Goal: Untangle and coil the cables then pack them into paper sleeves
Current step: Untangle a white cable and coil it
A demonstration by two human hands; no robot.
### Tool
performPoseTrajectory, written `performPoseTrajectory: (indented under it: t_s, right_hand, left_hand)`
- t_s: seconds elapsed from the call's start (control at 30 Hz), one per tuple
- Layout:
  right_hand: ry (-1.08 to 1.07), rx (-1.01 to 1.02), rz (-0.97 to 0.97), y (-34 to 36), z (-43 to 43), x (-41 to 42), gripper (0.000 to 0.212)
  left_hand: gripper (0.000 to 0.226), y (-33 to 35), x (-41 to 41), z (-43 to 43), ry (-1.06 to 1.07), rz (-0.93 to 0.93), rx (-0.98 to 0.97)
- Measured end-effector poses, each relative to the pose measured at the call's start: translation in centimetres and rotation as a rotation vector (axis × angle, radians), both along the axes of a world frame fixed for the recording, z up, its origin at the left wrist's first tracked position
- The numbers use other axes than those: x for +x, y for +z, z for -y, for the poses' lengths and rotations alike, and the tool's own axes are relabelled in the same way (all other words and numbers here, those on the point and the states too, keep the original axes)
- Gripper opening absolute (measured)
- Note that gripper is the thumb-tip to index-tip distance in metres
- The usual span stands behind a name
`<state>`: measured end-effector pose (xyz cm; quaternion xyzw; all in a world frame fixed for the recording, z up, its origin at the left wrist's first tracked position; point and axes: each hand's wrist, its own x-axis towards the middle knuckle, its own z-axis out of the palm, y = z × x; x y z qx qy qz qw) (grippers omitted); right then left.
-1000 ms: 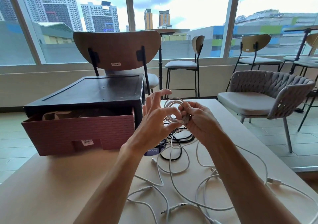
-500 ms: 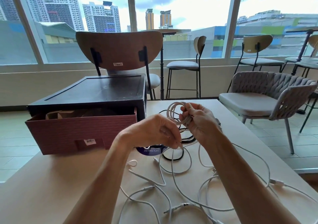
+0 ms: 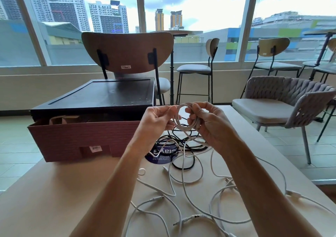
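Two hands: we had both raised over the table point(image 3: 54, 191), clear of the surface.
Right hand point(image 3: 209, 122): fingers closed around the white coil point(image 3: 183, 120), gripping its right side.
Left hand point(image 3: 156, 120): thumb and fingers pinched on the coil's left edge.
Coil: held in the air between our hands, its tail dropping to the tabletop.
Loose white cables point(image 3: 181, 191): we saw them sprawled and crossing over the near half of the table.
Black cables point(image 3: 181, 145): heaped under our hands, partly over a round blue sticker point(image 3: 160, 157).
Pink box point(image 3: 76, 138): left of our hands, brown paper visible inside, black tray point(image 3: 101, 94) on top.
Chairs: wooden chair point(image 3: 127, 51) behind the box, woven armchair point(image 3: 283, 102) right of the table.
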<state>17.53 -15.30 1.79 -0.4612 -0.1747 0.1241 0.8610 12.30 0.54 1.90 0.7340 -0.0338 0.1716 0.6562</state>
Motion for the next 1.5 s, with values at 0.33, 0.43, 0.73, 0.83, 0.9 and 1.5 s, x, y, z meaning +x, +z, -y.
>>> performPoseTrajectory:
  t_s: [0.33,0.43,0.73,0.83,0.9,1.5]
  right_hand:
    - [0.133,0.083,-0.049,-0.2,-0.1,0.0,0.012]
    - [0.116,0.044,-0.014,-0.2,-0.2,-0.1,0.010]
    - [0.115,-0.069,0.035,-0.7,-0.4,-0.2,0.006]
    - [0.135,-0.081,0.045,-0.6,-0.4,-0.2,0.008]
    - [0.136,-0.095,0.060,-0.6,-0.3,-0.1,0.011]
    - [-0.102,-0.230,0.112,-0.3,0.1,-0.3,0.002]
  left_hand:
    - [0.016,0.3,0.2,0.3,-0.072,-0.132,-0.512]
    - [0.019,0.4,0.0,0.5,-0.061,-0.123,-0.371]
    - [0.016,0.2,0.2,0.2,0.114,0.077,0.084]
    - [0.015,0.5,0.0,-0.2,0.029,0.029,-0.029]
    - [0.011,0.5,0.0,0.2,0.050,0.021,-0.125]
    - [0.012,0.4,0.6,0.3,0.309,0.094,-0.466]
